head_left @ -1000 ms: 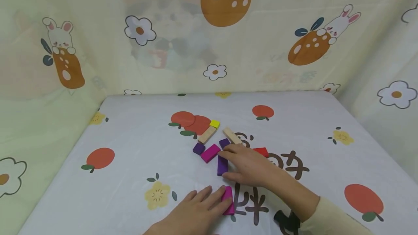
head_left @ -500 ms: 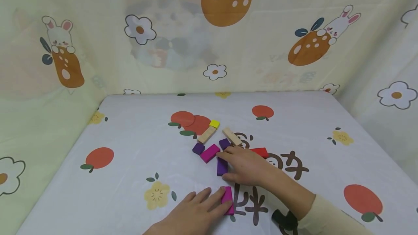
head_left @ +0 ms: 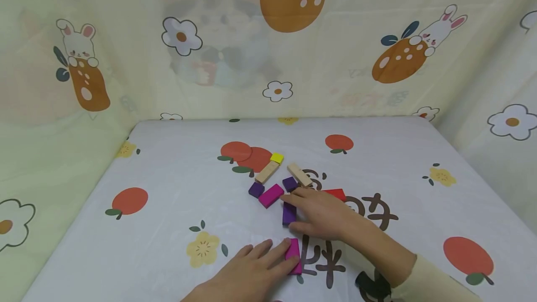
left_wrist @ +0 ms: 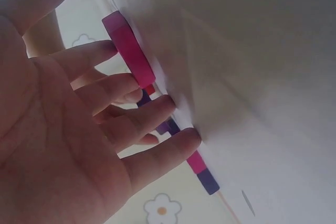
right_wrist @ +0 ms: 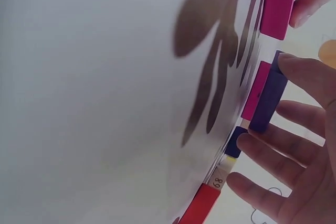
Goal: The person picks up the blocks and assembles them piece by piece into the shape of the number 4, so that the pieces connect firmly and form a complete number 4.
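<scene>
My right hand (head_left: 320,213) pinches an upright-lying purple block (head_left: 289,216) by its two ends, thumb at the near end and a fingertip at the far one. The right wrist view shows that purple block (right_wrist: 269,98) along the thumb and fingers. Nearer to me, my left hand (head_left: 251,269) lies with fingers spread, the fingertips touching a magenta block (head_left: 295,247). Its fingers extend beside the magenta block (left_wrist: 131,51) in the left wrist view. Just left of the right fingertips lies another magenta block (head_left: 271,195), between two small purple blocks, one left (head_left: 256,189) and one right (head_left: 290,183).
Behind these, two plain wooden blocks, one left (head_left: 267,172) and one right (head_left: 299,175), lie slanted. A yellow block (head_left: 277,158) meets the left one's far end. A red block (head_left: 335,194) lies beyond the right hand. A black object (head_left: 371,285) is by the right wrist.
The right hand has shifted the purple block slightly to the right, away from the farther magenta block. The left hand and its magenta block stay in place.
</scene>
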Demonstrator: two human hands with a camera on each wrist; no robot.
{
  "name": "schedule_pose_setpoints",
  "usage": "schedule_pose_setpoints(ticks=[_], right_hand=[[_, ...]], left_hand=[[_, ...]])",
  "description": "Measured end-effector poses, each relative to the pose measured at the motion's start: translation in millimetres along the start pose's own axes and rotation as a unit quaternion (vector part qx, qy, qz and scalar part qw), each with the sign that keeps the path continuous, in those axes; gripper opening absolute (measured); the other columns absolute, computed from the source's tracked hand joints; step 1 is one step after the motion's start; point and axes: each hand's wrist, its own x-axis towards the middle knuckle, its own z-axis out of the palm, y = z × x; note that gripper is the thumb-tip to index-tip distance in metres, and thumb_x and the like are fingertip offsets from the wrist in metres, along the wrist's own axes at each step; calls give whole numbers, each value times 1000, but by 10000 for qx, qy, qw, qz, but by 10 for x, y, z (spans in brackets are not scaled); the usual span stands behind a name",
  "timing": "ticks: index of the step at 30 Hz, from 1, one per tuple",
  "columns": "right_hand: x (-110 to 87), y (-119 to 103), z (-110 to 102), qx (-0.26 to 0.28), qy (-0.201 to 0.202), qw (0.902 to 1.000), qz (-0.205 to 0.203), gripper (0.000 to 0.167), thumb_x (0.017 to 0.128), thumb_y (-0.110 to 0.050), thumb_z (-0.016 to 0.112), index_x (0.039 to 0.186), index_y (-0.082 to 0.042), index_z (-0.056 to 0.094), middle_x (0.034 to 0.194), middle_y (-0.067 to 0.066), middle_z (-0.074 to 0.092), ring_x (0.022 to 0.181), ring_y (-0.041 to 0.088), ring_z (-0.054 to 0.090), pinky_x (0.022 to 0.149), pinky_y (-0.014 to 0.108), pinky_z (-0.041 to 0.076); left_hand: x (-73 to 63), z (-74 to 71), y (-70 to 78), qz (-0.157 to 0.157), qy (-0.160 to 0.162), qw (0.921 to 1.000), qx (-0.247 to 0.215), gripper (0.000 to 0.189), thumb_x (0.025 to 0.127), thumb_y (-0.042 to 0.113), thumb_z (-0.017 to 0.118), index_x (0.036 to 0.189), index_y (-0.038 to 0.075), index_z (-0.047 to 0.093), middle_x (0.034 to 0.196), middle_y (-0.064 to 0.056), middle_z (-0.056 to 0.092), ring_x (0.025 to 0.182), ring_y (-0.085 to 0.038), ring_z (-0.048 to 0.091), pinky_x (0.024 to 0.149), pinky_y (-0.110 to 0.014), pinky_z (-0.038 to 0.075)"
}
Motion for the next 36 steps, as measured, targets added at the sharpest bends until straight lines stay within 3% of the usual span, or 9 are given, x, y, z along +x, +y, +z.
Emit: schedule_pose_setpoints(ticks=[8,18,36], right_hand=[[-106,1,1,234,-82,9995,-177,60,89,-40,80,143,-21,63,139,6,63,126,27,63,101,48,56],[-170,-39,7,323,-154,9989,-302,58,88,-39,81,141,-21,64,135,3,63,118,21,66,93,40,60],[-178,-20,46,565,-200,9972,-445,53,90,-36,79,140,-21,66,138,2,62,123,20,64,97,44,59]], left_hand=[[-10,21,-14,44,152,9997,177,84,91,78,53,162,39,31,171,7,27,149,-30,42,110,-55,48],[-7,21,-14,98,193,9994,266,82,91,76,54,161,38,33,171,7,28,148,-30,43,108,-54,50],[-13,51,-13,98,214,9995,196,83,91,76,54,161,38,33,171,7,27,149,-30,41,109,-55,48]])
